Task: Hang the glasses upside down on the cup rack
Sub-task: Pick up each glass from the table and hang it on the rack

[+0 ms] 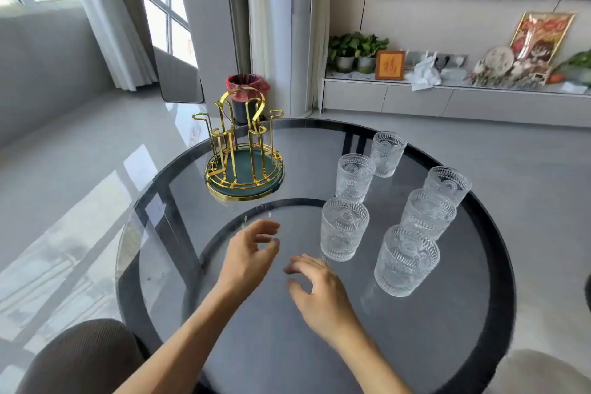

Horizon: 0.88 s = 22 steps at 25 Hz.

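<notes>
A gold wire cup rack (244, 153) with a dark green round tray stands at the table's far left; nothing hangs on its pegs. Several clear embossed glasses stand upright in two rows on the right of the round glass table (479, 313); the nearest are one glass (343, 229) in the left row and one glass (406, 261) in the right row. My left hand (248, 254) hovers over the table's middle, fingers apart, holding nothing. My right hand (319, 293) is beside it, fingers spread, just left of the nearest glasses and apart from them.
A bin (246, 99) with a red bag stands on the floor behind the rack. A low cabinet (415, 99) with plants and frames runs along the far wall. Brown chair backs (83, 358) sit at the near left and near right.
</notes>
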### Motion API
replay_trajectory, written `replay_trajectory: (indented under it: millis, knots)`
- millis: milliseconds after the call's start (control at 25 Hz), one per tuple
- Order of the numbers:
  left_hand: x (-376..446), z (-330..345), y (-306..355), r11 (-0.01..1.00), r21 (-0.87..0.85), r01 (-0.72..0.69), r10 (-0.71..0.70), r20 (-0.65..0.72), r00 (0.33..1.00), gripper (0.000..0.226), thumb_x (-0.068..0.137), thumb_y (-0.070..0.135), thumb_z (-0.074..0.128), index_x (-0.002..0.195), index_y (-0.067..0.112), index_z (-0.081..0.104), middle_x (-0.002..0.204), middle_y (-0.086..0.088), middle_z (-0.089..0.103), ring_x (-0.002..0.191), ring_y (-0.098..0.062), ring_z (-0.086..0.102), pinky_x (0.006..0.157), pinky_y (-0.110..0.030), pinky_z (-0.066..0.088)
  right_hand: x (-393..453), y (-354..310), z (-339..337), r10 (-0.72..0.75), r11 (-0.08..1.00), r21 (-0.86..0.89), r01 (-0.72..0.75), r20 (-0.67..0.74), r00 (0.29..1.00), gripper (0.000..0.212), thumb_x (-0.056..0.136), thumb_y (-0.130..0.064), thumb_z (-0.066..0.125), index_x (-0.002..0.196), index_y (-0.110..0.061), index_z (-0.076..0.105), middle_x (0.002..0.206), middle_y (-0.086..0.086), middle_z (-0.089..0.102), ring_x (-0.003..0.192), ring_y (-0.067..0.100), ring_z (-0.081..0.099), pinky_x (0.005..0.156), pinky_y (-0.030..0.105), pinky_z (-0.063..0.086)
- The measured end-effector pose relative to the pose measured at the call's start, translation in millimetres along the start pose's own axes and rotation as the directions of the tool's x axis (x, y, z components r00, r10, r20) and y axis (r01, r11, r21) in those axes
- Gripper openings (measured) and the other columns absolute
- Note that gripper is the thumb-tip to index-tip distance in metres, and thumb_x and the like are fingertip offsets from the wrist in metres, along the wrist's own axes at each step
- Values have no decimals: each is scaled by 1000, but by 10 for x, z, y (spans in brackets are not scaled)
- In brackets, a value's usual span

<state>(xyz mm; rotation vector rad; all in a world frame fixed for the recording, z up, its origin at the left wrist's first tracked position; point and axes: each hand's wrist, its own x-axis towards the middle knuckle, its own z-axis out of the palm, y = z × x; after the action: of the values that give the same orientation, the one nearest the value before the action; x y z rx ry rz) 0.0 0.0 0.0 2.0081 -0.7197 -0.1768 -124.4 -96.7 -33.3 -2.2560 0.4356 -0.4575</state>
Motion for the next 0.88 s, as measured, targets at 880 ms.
replay_trajectory:
  millis: [880]
  knots:
    - [136, -185, 667, 875, -479, -75, 143, 108, 984, 74, 56, 52, 89, 122, 42, 58, 113, -3, 60, 103, -16, 62, 84, -36, 58, 247, -571, -599, 381, 31, 976, -215, 188, 905, 57, 84, -47, 61, 129, -12, 56, 122, 20, 65, 109, 44, 63, 83, 48, 56]
